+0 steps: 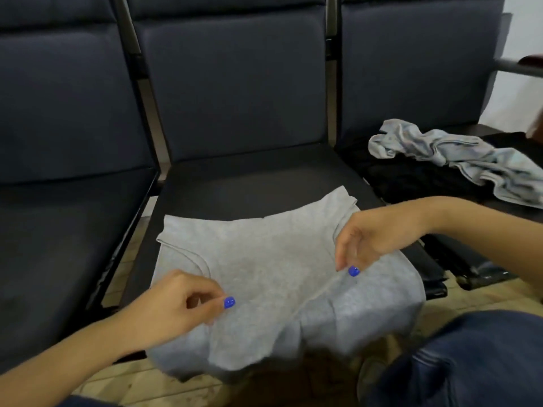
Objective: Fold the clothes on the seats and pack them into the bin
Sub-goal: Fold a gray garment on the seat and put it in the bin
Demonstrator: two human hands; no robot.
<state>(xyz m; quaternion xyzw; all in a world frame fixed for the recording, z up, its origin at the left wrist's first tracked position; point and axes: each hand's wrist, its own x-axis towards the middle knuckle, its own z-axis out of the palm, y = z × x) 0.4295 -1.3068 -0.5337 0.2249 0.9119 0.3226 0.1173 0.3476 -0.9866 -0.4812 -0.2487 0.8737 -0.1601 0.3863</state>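
Dark padded seats (pixel 235 177) stand over a tiled floor; a grey shirt (pixel 264 259) lies flat, left hand (pixel 176 301) and right hand (pixel 373 239) each pinching it

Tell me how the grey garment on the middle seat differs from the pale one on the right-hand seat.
The grey garment is spread flat on the middle seat, its near part hanging over the front edge; the pale garment lies crumpled. Both hands, left hand and right hand, are at the grey one; nothing touches the pale one, which rests on dark clothing. Neither is folded yet.
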